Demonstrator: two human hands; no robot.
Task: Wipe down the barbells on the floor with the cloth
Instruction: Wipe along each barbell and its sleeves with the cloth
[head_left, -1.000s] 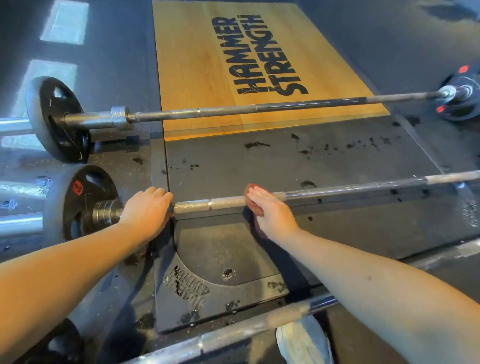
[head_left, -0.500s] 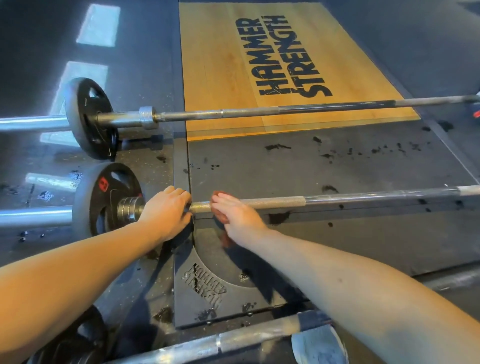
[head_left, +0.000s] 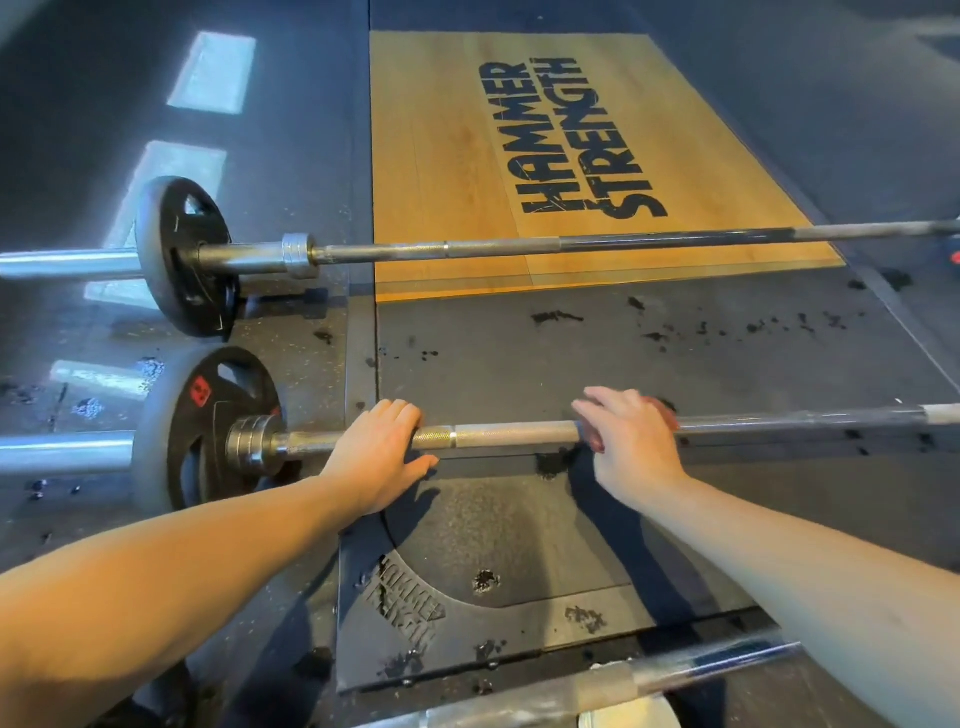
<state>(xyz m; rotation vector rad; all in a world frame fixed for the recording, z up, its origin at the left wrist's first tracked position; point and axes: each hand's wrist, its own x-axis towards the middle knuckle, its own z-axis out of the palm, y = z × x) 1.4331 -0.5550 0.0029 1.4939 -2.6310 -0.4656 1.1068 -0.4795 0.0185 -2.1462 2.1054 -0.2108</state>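
The middle barbell (head_left: 509, 434) lies across the dark rubber floor, its black plate (head_left: 208, 426) at the left. My left hand (head_left: 376, 454) grips the bar just right of the collar. My right hand (head_left: 631, 434) is wrapped over the bar further right, holding a reddish cloth (head_left: 597, 441) against it; only small edges of the cloth show under the fingers. A second barbell (head_left: 519, 248) with its own black plate (head_left: 184, 254) lies beyond, across the wooden platform edge. A third bar (head_left: 597, 688) runs along the bottom of the view, close to me.
A wooden platform (head_left: 447, 171) printed HAMMER STRENGTH fills the far middle. A black rubber mat (head_left: 519, 582) with a moulded logo and worn spots lies under my arms. A white shoe tip (head_left: 628, 714) shows at the bottom edge.
My right hand with the cloth slid left along the bar towards my left hand, then back out to the right. My left hand kept its grip near the collar.
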